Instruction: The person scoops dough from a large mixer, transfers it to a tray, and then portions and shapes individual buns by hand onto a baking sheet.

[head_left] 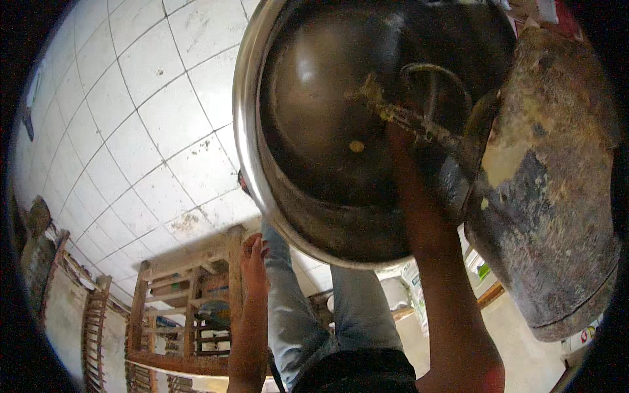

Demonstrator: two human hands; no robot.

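Note:
A wide round metal bowl point(245, 98) with a shiny rim stands before me, its inside dark and stained. Across it reaches a mixer arm point(419, 121) crusted with yellowish dough. My right hand point(401, 134) is down inside the bowl, against or right beside this arm; shadow hides its fingers. On the bowl's floor lies a small pale yellow lump point(356, 147). A curved metal bar point(438, 68) also shows inside. My left hand point(254, 254) hangs in the air below the bowl's left rim, fingers loosely bent, holding nothing visible.
The mixer's bulky housing point(557, 177), worn and smeared with dough, rises at the right. A wooden slatted rack point(187, 308) stands at lower left beside my left forearm. White floor tiles point(144, 85) spread left of the bowl. Bags point(414, 291) sit behind my right forearm.

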